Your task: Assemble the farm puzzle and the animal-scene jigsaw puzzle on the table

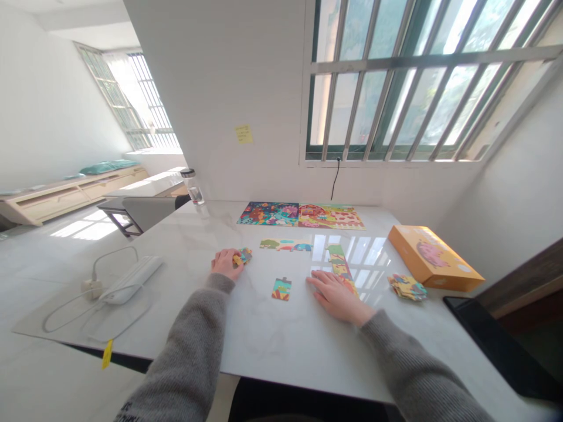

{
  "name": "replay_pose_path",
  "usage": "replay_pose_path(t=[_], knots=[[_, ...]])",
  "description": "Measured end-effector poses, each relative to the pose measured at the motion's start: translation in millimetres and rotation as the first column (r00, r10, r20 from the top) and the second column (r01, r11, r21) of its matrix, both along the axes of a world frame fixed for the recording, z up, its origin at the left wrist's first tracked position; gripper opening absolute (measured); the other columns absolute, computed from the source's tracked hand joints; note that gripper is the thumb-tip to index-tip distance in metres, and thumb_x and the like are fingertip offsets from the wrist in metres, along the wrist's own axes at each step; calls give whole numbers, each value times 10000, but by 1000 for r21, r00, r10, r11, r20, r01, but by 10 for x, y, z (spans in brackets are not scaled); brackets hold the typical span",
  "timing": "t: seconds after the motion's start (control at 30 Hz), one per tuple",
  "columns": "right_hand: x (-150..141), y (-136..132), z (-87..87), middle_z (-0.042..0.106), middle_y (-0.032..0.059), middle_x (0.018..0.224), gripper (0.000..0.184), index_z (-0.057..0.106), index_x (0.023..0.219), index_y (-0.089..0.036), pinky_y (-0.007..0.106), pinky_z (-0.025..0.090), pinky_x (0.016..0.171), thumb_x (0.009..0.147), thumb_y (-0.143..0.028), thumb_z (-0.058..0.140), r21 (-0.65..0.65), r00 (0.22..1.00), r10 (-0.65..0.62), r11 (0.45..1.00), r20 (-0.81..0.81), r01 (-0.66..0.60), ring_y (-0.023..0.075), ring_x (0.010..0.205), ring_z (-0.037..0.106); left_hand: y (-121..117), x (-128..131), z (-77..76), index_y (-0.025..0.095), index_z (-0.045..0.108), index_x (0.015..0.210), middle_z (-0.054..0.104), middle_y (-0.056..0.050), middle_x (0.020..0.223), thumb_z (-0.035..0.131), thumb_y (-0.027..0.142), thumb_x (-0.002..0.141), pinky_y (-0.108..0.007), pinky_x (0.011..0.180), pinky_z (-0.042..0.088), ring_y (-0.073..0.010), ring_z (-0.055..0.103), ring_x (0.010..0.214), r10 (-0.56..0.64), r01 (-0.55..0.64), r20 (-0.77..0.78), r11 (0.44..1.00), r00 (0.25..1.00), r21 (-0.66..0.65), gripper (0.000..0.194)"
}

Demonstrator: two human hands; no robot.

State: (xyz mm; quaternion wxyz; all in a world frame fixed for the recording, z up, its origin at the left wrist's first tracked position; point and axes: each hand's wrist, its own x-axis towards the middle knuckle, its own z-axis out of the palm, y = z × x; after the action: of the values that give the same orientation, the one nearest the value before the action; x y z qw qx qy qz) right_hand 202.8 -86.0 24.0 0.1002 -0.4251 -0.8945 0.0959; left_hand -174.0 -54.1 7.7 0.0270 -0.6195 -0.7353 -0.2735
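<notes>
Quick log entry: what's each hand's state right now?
Left hand: closed around a small stack of jigsaw pieces.
Right hand: open, palm down, no grip visible.

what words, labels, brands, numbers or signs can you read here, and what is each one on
No text can be read for certain:
Note on the wall: handwritten-looking lines, too small to read.
Tag at the table edge: any print is too small and blurred.
Left sleeve: dark marks like lettering, cut off by the picture's bottom edge, unreadable.

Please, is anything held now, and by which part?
The left grip holds some pieces by their left side; the right grip shows nothing held.
</notes>
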Motion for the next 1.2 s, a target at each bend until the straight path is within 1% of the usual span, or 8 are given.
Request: replay_pose_path(t=[0.1,0.17,0.3,0.4,0.53,0.73,1.0,1.2], knots=[[3,-1,-2,493,107,1485,446,544,1401,-236,476,330,1141,960,-224,478,4,1000,-1,1000,-5,1,278,1370,437,-1,100,-1,223,619,985,605,-97,1098,663,204,761,-457,911,444,-307,543,1084,-49,48,5,994,999,94,228],[5,-3,-6,500,103,1479,440,547,1396,-246,475,338,1134,960,-224,487,11,1000,0,1000,-13,0,276,1361,446,-8,234,-3,217,612,961,604,-94,1088,659,178,730,-448,910,448,-298,555,1065,-168,166,0,972,986,167,239],[6,10,-15,540,106,1436,435,564,1372,-241,465,365,1109,946,-186,495,36,999,16,999,-50,-15,274,1318,483,-85,645,30,210,582,929,608,-77,1084,626,121,680,-439,961,433,-276,569,1063,-492,484,-33,838,870,251,267],[3,50,-10,639,107,1294,487,502,1428,-232,454,394,1073,957,-139,425,71,987,-25,997,-156,37,253,1207,554,-183,969,98,214,567,930,611,-67,1092,610,96,666,-421,958,430,-260,561,1050,-626,614,-19,758,780,220,292],[-8,104,24,702,84,1081,493,392,1497,-227,457,441,1008,1005,-207,361,37,890,-111,989,-442,142,239,1054,618,-276,1310,201,221,556,926,622,-60,1105,605,75,637,-400,922,427,-256,546,1037,-724,708,-5,674,690,211,328],[-30,113,42,657,32,860,444,450,1433,-208,364,524,817,998,-288,411,-75,740,-111,994,-663,82,194,809,624,-310,1644,321,220,545,944,619,-64,1108,589,60,642,-389,913,439,-244,556,1016,-834,816,7,541,551,201,345],[-19,153,-15,602,11,776,383,575,1307,-206,341,518,728,983,-341,424,-188,701,-133,982,-700,-2,174,733,590,-337,1698,237,229,571,983,623,-65,1183,575,39,661,-407,975,436,-247,561,1105,-818,774,12,550,575,313,375],[-52,167,11,679,15,773,356,633,1141,-168,354,529,765,885,-413,599,-394,525,-277,911,-805,-122,175,759,656,-289,1611,202,238,630,950,687,-51,1074,546,130,860,-422,963,435,-232,613,1065,-665,593,40,689,745,417,164]])
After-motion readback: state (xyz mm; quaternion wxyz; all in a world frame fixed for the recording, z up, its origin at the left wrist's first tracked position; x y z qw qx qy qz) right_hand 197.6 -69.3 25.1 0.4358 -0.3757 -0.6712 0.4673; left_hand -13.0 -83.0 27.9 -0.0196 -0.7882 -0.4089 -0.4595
